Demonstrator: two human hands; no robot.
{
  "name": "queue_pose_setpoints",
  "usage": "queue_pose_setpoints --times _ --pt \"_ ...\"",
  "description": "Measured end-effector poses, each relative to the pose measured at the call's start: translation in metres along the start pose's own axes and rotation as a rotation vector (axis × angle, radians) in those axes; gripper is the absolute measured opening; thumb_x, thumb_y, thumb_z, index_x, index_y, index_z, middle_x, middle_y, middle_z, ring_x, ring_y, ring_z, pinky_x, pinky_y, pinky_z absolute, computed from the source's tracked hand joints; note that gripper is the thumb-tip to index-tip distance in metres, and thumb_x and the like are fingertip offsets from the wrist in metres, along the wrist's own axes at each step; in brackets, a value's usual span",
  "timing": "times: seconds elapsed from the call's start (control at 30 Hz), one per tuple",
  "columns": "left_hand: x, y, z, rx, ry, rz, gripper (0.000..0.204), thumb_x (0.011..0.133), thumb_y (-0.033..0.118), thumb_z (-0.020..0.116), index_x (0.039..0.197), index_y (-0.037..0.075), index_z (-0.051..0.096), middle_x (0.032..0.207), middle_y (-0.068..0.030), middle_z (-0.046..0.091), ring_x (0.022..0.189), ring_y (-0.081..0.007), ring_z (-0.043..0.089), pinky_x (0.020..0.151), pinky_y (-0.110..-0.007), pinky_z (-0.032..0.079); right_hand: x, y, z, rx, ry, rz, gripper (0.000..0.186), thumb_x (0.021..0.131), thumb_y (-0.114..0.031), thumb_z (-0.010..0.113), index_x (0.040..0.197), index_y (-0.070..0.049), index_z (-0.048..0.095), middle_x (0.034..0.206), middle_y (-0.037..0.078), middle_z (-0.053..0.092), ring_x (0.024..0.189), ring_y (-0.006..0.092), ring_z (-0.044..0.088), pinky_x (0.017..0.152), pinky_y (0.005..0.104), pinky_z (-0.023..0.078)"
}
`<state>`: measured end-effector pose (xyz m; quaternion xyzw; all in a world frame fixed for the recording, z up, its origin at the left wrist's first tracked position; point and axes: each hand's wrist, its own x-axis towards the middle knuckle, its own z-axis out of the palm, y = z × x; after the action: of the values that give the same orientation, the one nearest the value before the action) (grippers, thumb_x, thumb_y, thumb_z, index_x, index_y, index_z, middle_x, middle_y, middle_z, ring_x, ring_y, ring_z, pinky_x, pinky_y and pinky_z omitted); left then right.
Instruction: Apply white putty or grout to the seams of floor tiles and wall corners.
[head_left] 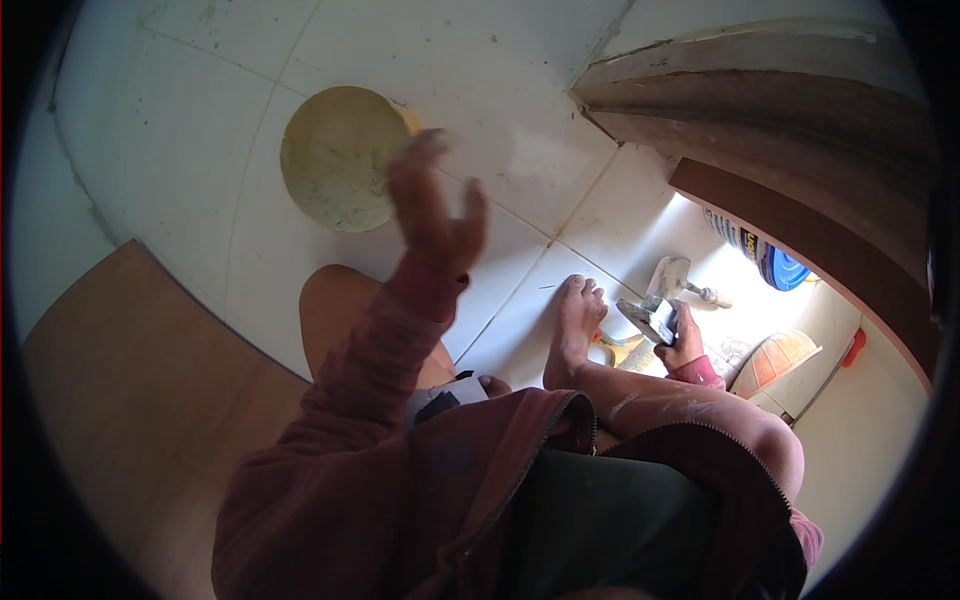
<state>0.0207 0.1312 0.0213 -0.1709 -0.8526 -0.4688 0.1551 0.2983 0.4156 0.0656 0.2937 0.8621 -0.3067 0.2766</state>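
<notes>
My left hand (432, 210) is raised over the tiled floor with nothing in it. Its thumb stands apart, and the fingertips are blurred by motion. Beside those fingers is a round yellow tub (335, 160) with pale smears inside; the hand overlaps its right edge in the picture. On the right, past my bare foot, my right hand (684, 345) is closed round a flat tool crusted with grey-white putty (648, 320). I cannot make out its exact kind. Just beyond it lies a putty-smeared trowel (668, 277) with its handle pointing right.
A brown wooden panel (150, 400) fills the left side. To the right, a brown ledge (800, 240) overhangs a white bucket with a blue lid (785, 270). Near it are an orange bowl-shaped thing (785, 360) and a small red object (853, 348). My feet rest on white tiles (510, 250).
</notes>
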Motion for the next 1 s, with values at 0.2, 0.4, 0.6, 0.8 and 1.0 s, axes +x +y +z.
queue_pose_setpoints --times 0.2,0.4,0.6,0.8,1.0 --pt "-0.003 -0.061 -0.052 0.752 -0.604 -0.418 0.066 0.074 0.063 0.051 0.115 0.012 0.058 0.123 -0.0148 0.037 0.118 -0.0329 0.031 0.098 -0.052 0.019 0.011 -0.003 0.001 0.011 -0.01 -0.041 0.063 0.05 0.001 0.066 0.108 -0.003 0.043 0.089 0.02 0.055 0.084 0.039 0.055 0.075 0.0409 0.045" --pt "-0.003 -0.064 -0.055 0.74 -0.661 -0.465 0.066 0.074 0.065 0.049 0.107 0.011 0.063 0.122 -0.015 0.039 0.118 -0.0321 0.031 0.098 -0.049 0.02 0.009 -0.002 0.0 -0.01 -0.013 -0.054 0.064 0.05 0.0 0.067 0.109 -0.004 0.042 0.089 0.02 0.056 0.085 0.0393 0.055 0.075 0.0415 0.045" --pt "0.001 -0.07 -0.052 0.681 -0.734 -0.531 0.063 0.074 0.063 0.052 0.096 0.005 0.063 0.123 -0.0158 0.038 0.116 -0.033 0.032 0.098 -0.048 0.021 0.005 0.006 0.007 0.049 -0.014 -0.101 0.065 0.05 -0.001 0.069 0.11 -0.004 0.042 0.09 0.021 0.056 0.085 0.0399 0.055 0.076 0.0427 0.045" --pt "0.004 -0.041 -0.05 -0.182 -0.277 -0.288 0.05 0.074 0.04 0.064 0.106 0.004 0.051 0.11 -0.011 0.046 0.101 -0.0251 0.041 0.09 -0.038 0.032 0.005 -0.006 -0.001 -0.016 -0.031 -0.038 0.065 0.051 -0.003 0.069 0.11 -0.004 0.043 0.094 0.02 0.054 0.089 0.0394 0.053 0.079 0.0421 0.044" --pt "-0.028 0.004 0.083 -0.055 -0.573 -0.103 0.062 0.072 0.03 0.066 0.123 0.005 0.041 0.118 -0.0182 0.043 0.108 -0.0339 0.04 0.093 -0.045 0.031 0.005 0.002 0.0 0.029 -0.015 -0.035 0.065 0.053 -0.003 0.069 0.112 -0.005 0.043 0.092 0.019 0.055 0.086 0.0367 0.054 0.076 0.0411 0.045"
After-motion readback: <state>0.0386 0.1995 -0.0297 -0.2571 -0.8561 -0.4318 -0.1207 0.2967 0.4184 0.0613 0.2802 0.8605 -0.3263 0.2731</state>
